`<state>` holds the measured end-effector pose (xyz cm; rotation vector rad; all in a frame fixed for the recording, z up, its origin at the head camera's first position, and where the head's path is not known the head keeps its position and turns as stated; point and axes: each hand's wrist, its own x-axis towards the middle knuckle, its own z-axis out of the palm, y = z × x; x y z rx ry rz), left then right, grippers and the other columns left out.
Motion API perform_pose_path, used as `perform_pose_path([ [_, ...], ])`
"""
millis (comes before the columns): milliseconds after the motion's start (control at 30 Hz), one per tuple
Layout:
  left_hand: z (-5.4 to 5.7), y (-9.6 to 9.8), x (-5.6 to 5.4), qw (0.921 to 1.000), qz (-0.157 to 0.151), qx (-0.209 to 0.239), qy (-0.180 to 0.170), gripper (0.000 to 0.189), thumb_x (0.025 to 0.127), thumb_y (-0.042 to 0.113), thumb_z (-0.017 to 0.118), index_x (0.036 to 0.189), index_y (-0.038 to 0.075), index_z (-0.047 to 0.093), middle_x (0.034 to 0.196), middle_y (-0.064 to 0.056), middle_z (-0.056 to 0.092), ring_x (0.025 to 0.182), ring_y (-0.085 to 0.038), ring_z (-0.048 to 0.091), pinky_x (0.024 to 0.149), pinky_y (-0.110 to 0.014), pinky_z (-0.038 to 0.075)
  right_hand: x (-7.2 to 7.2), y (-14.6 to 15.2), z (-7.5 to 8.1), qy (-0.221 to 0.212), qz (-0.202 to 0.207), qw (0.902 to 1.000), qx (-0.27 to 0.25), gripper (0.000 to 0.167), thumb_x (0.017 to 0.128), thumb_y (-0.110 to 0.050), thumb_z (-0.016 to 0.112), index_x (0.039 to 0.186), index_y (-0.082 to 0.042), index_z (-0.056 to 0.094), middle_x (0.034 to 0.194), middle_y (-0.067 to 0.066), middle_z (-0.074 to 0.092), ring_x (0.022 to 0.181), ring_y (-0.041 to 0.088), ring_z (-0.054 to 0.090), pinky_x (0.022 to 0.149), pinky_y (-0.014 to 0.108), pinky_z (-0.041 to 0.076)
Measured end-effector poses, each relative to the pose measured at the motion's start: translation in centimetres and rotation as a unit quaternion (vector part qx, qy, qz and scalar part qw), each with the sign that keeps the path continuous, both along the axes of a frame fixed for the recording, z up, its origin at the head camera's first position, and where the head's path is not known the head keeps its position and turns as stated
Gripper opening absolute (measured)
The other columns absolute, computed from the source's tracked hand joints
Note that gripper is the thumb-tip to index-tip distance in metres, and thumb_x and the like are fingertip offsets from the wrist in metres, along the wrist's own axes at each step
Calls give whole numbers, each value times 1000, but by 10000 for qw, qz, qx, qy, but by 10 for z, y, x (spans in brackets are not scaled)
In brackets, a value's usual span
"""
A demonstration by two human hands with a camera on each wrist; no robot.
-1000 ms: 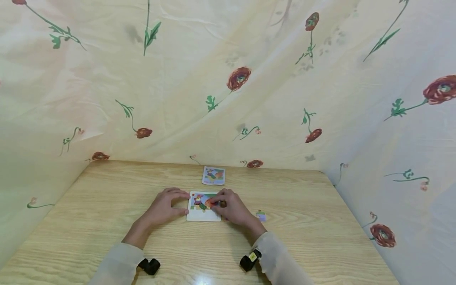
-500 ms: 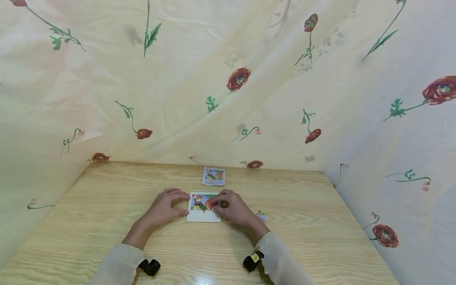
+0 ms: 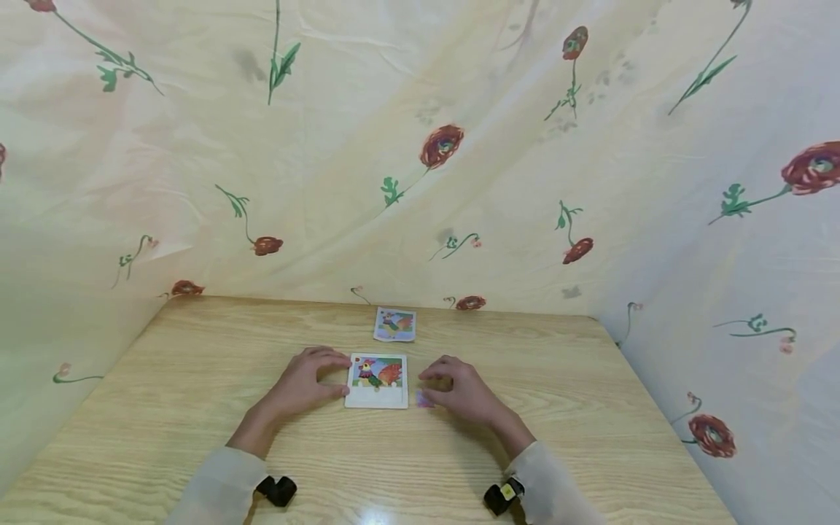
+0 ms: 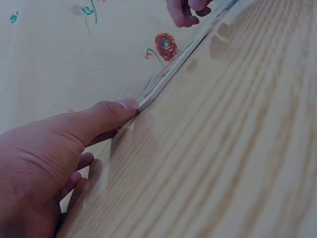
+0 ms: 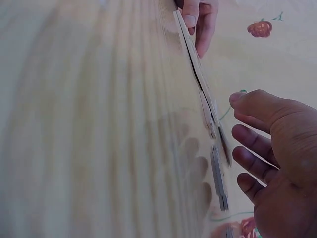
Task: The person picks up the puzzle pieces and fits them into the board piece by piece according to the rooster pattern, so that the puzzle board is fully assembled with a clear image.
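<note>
Nearest you, at the bottom of the frame, your pale, soft-looking sleeves (image 3: 213, 481) angle inward over black wrist cameras (image 3: 281, 491), and a glossy patch of light shows on the desk (image 3: 328, 452), whose surface is yellowish with long, wavy wood grain. Just left of centre, your left hand (image 3: 310, 383) rests on its side, thumb and forefinger bowed into a C; its grip is closed on the left edge of the puzzle board (image 3: 376, 399), a thin, flat rectangle with a white rim, a plain white lower strip and a colourful rooster filling the upper part. Right of it, your right hand (image 3: 467, 391) arches low, wrist slanting in from the lower right, fingers softly bent and apart; its grip is loose and holds nothing, thumb just over a small lilac puzzle piece (image 3: 423, 402) lying near the board's right edge. Farther up the middle lies a picture card (image 3: 395, 325) with the same rooster, slightly curled at its edge. Behind everything hangs creased cream cloth (image 3: 328, 146) printed with red poppies and green stems.
</note>
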<state>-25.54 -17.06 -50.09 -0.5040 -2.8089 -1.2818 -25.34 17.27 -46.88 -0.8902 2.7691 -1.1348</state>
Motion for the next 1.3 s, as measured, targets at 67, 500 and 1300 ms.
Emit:
perform_pose_path([
  [67, 0, 1, 0, 10000, -1, 31, -26, 47, 86, 38, 84, 130, 28, 72, 142, 3, 64, 147, -32, 40, 119, -71, 26, 1, 6, -1, 35, -60, 10000, 57, 21, 91, -19, 80, 112, -14, 78, 110, -2, 70, 102, 17, 62, 83, 28, 53],
  [500, -2, 1, 1, 9999, 17, 55, -85, 46, 86, 38, 84, 129, 28, 72, 143, 2, 64, 147, -34, 39, 118, -72, 28, 8, 21, -9, 82, 16, 9997, 250, 20, 90, -16, 81, 109, -15, 78, 108, -2, 71, 88, 11, 54, 75, 20, 48],
  [1300, -1, 1, 3, 10000, 67, -1, -59, 45, 85, 38, 84, 128, 29, 73, 142, 4, 64, 147, -33, 40, 118, -69, 31, 11, 17, -13, 417, -57, 9983, 416, 15, 89, -18, 82, 103, -18, 78, 108, -4, 68, 86, 11, 48, 71, 21, 43],
])
